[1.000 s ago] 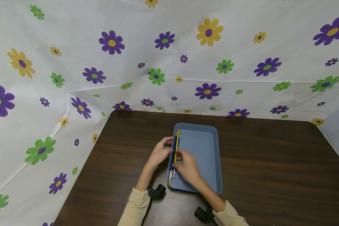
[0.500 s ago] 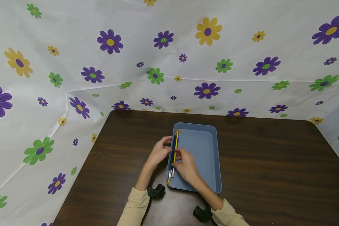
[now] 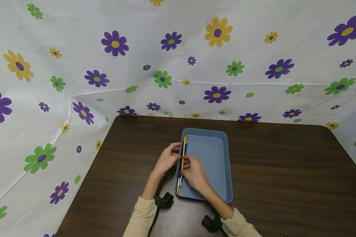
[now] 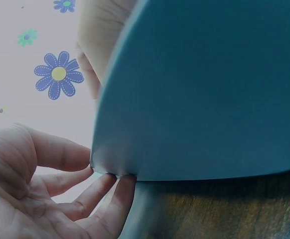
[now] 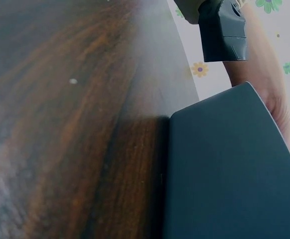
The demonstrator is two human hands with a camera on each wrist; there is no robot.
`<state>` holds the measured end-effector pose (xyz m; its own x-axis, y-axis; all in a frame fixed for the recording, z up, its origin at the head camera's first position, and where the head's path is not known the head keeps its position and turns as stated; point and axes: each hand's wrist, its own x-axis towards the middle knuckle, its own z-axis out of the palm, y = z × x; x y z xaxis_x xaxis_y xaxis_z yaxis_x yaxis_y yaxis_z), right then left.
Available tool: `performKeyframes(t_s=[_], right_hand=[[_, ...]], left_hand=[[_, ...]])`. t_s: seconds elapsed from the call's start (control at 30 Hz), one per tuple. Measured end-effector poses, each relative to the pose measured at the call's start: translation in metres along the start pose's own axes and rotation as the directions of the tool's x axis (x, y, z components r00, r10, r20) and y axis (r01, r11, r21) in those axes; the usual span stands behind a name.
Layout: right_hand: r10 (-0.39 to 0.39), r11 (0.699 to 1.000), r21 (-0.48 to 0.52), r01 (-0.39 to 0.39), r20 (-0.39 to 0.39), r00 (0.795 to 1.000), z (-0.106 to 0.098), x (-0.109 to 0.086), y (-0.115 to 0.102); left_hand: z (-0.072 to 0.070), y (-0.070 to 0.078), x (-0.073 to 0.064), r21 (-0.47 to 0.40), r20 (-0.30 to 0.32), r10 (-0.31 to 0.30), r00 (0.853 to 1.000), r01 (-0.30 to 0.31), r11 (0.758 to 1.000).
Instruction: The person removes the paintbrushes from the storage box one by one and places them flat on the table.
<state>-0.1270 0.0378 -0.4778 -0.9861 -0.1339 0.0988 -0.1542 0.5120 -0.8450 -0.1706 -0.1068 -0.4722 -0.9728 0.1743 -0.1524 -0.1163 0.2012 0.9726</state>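
Observation:
Several paintbrushes (image 3: 184, 147) lie lengthwise along the left side of a blue-grey tray (image 3: 209, 158), with dark blue and yellow handles. My right hand (image 3: 196, 174) reaches over the tray and pinches the yellow-handled brush near its middle, its fingertips partly hidden. In the right wrist view the tray wall (image 5: 229, 179) hides the fingers. At the left rim, my left hand (image 3: 167, 160) grips the tray. The left wrist view shows that hand's thumb at the rim and its fingertips (image 4: 122, 186) against the outer wall.
The tray stands on a dark brown wooden table (image 3: 284, 171). A white flower-patterned sheet (image 3: 166, 59) hangs behind the table and along its left side. Black wrist cameras (image 3: 164, 200) sit on both forearms, near the tray's front edge.
The yellow-handled brush and a blue one beside it have shifted slightly left, closer to the tray's left wall. Both hands stay in nearly the same place.

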Motion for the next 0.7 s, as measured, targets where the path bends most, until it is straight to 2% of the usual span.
performKeyframes(t_s=[0.13,0.5,0.7], right_hand=[[0.002,1.0,0.004,-0.002,0.004,1.0,-0.0006,0.0008,0.0014],[-0.004,1.0,0.028,0.003,0.016,1.0,-0.0019,0.0011,0.0018],[0.043,0.995,0.09,-0.046,0.038,0.998,-0.0051,0.0019,0.0012]], left_hand=[[0.0006,0.0006,0.0009,0.0,-0.003,-0.015,1.0,0.015,1.0],[-0.0007,0.0,-0.0006,0.023,0.009,0.007,1.0,-0.007,1.0],[-0.0008,-0.0005,0.0008,0.024,0.011,0.006,1.0,-0.006,1.0]])
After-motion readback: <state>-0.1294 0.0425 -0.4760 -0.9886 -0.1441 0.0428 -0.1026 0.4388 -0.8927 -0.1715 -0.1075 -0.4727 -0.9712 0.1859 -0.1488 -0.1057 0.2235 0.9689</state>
